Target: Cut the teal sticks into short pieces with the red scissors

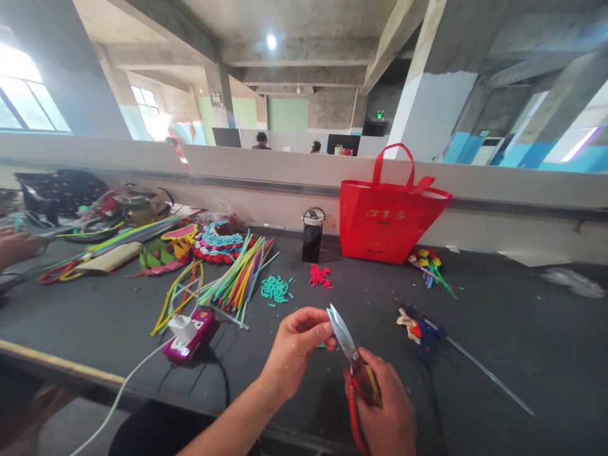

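Note:
My right hand (387, 405) is wrapped round the red handles of a pair of scissors (346, 335), whose blades point up and away from me. My left hand (299, 345) is pinched at the blades, with a small teal piece (329, 313) showing at its fingertips; the rest of it is hidden. Beyond my hands lie a pile of short teal pieces (275, 289) and a smaller pile of red pieces (320, 275). A bundle of coloured fuzzy stems (242, 275) lies to the left.
A purple power strip (192, 339) with a white plug sits at the left front. On the right lies a blue glue gun (427, 335) with a long glue stick. A black bottle (312, 239) and red bag (389, 221) stand behind. Another person's hand (19, 247) is far left.

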Action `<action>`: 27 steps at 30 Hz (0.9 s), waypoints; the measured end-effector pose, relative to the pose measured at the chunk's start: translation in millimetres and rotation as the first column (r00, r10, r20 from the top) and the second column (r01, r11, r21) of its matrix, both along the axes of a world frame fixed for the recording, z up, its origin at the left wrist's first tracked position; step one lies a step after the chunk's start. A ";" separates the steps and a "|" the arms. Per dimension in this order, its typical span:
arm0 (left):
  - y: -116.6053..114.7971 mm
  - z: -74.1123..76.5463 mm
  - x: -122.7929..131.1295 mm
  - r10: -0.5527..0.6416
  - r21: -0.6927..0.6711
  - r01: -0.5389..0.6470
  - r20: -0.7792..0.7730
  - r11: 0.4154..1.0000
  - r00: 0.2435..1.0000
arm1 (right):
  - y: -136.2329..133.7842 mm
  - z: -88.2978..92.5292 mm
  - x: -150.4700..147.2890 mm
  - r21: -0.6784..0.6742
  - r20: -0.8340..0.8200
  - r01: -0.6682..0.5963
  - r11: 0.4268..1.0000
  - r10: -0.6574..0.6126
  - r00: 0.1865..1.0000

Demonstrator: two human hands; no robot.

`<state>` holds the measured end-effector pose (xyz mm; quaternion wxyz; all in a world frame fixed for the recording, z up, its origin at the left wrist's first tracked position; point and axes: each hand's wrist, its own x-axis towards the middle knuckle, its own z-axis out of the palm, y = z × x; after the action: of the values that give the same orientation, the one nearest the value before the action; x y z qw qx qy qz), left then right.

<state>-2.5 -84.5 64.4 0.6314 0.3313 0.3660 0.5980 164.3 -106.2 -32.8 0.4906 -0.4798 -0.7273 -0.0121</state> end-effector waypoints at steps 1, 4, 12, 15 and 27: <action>0.5 -0.6 -0.1 -0.004 0.004 0.004 0.000 1.000 1.000 | 0.8 -0.6 1.2 0.020 0.006 -0.004 1.000 0.004 1.000; 2.1 -2.0 -0.7 -0.002 0.014 0.002 -0.010 1.000 1.000 | 2.0 -1.9 4.1 0.066 0.035 -0.005 0.998 0.003 0.999; 0.4 -1.7 0.0 0.002 0.020 -0.001 -0.020 1.000 1.000 | 1.2 -2.3 3.8 0.112 0.053 0.022 0.993 -0.029 0.998; 0.0 -1.0 1.4 0.004 0.014 -0.004 -0.024 1.000 1.000 | 1.5 -3.6 2.5 0.129 0.042 0.005 0.992 -0.010 0.999; -3.6 -0.3 8.3 0.020 0.025 -0.019 -0.052 1.000 0.998 | -1.7 6.7 -6.0 0.045 0.030 0.067 0.997 -0.069 0.997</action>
<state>5.8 -88.1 64.1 0.6118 0.3508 0.3781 0.5997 158.3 -108.0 -26.1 0.4889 -0.4930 -0.7177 -0.0523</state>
